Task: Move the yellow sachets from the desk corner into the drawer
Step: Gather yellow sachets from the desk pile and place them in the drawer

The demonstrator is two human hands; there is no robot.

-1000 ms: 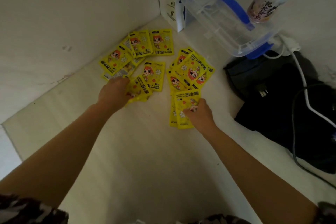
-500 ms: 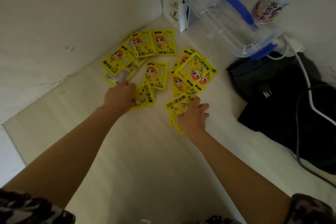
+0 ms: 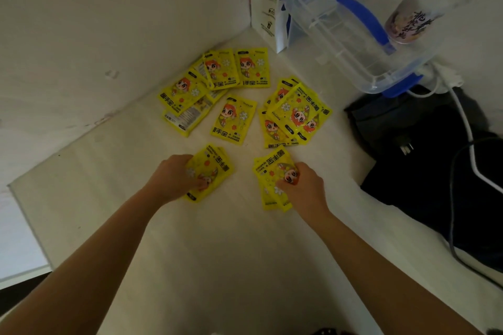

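Note:
Several yellow hand-warmer sachets with a cartoon figure lie spread on the pale desk point(image 3: 223, 239) near its corner. A small stack of sachets point(image 3: 215, 166) sits under my left hand point(image 3: 177, 177), whose fingers grip it. My right hand point(image 3: 302, 187) grips another small stack point(image 3: 269, 171). A single sachet point(image 3: 234, 119) lies between the two loose groups, one at the left point(image 3: 187, 95) and one at the right point(image 3: 296, 111). No drawer is in view.
A clear plastic box with blue handles point(image 3: 351, 35) stands at the back right with a white paper bag point(image 3: 264, 0) beside it. A cup point(image 3: 405, 24) leans near it. Dark cloth point(image 3: 435, 160) with a white cable point(image 3: 468, 130) covers the right side.
Both hands have drawn back toward me, each sliding a small stack of sachets away from the piles in the corner.

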